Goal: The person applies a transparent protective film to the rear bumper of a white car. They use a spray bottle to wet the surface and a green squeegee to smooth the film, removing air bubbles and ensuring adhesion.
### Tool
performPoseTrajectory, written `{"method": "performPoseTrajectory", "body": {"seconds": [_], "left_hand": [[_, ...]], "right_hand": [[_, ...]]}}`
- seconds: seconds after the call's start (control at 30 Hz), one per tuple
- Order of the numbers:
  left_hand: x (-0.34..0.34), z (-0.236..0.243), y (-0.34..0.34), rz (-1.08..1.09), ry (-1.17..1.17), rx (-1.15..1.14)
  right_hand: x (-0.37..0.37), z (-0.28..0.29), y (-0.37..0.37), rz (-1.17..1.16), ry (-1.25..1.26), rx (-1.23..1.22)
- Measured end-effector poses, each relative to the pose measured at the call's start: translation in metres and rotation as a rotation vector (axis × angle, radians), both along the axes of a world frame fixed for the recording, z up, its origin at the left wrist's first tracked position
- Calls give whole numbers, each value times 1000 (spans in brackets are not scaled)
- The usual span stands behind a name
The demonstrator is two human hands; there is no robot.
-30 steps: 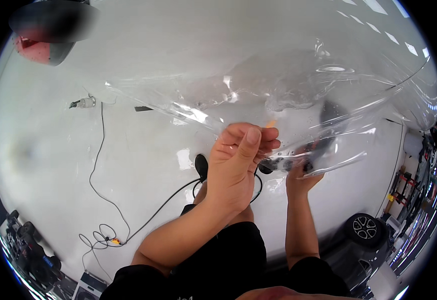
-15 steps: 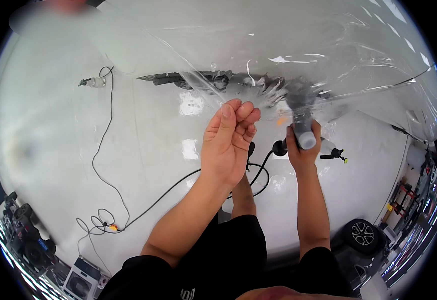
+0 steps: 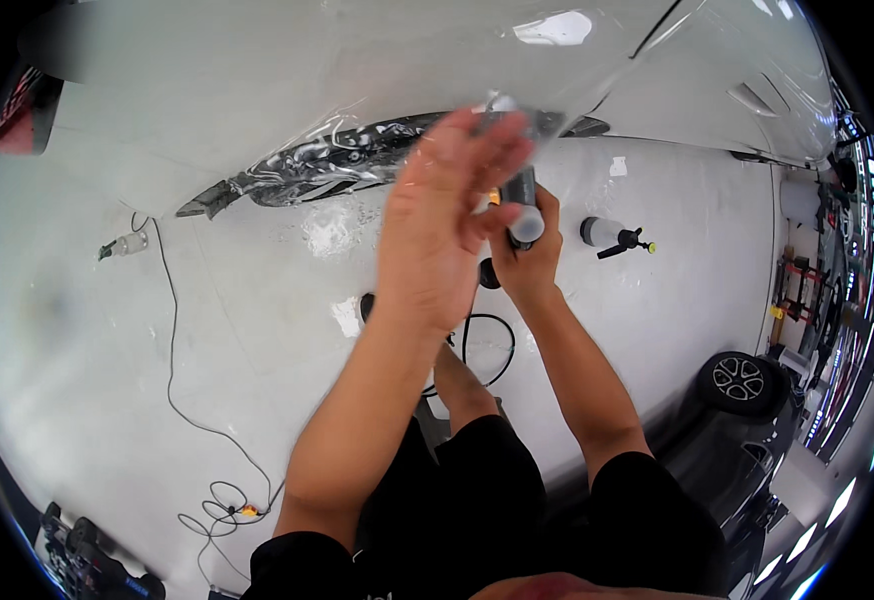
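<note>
A wide clear plastic film spans the upper view. Below its edge, the left hand is raised with fingers spread against the film. Just right of it, the right hand grips a grey cylindrical tool upright.

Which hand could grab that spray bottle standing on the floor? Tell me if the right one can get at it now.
Probably not at once: the right hand is wrapped around a grey cylinder. The spray bottle stands apart on open floor, unobstructed.
</note>
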State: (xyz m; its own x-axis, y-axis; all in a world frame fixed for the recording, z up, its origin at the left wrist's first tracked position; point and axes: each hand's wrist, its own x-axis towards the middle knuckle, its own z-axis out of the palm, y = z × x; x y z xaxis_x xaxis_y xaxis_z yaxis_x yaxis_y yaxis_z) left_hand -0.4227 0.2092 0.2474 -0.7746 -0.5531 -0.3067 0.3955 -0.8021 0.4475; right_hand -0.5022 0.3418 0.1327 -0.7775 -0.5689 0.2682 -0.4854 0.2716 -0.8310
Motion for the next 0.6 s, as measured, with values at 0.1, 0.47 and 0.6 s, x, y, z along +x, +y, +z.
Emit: {"method": "performPoseTrajectory", "body": {"seconds": [0.1, 0.47, 0.6], "left_hand": [[-38, 5, 34, -153, -29, 48], [-91, -47, 27, -33, -293, -150], [-41, -83, 39, -237, -671, -389]], "right_hand": [[-19, 6, 23, -107, 95, -42], [-53, -19, 113, -251, -175, 219], [-72, -80, 149, -430, -418, 316]]}}
